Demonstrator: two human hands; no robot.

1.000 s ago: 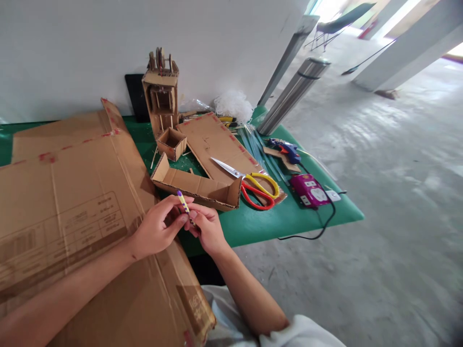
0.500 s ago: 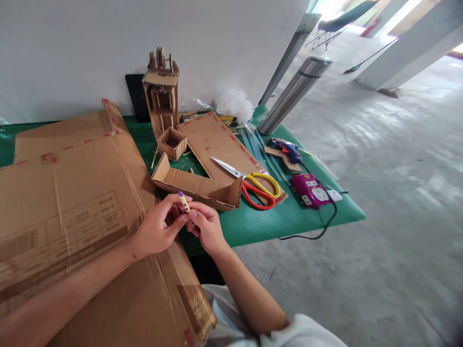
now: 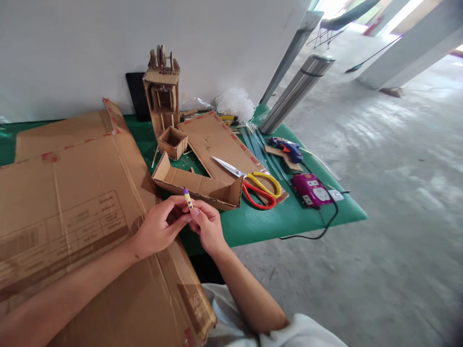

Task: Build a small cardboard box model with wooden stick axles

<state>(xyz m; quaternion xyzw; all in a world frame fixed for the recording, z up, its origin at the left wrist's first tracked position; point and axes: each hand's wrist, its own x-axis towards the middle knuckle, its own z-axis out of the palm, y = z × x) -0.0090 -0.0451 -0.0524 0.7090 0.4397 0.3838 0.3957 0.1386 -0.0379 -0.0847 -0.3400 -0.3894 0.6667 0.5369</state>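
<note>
Both hands meet over the near edge of a green table. My left hand and my right hand pinch a small yellow pen with a purple tip, held nearly upright between the fingertips. A large flattened cardboard sheet lies under my left forearm. Just beyond the hands lies a long open cardboard tray.
Yellow and red scissors rest on a flat cardboard piece. A small cardboard box and a cardboard tower model stand near the wall. A blue glue gun and a purple power strip lie at the right edge.
The pen has tipped a little more upright and shifted slightly right between my fingers. Both hands stay in the same place.
</note>
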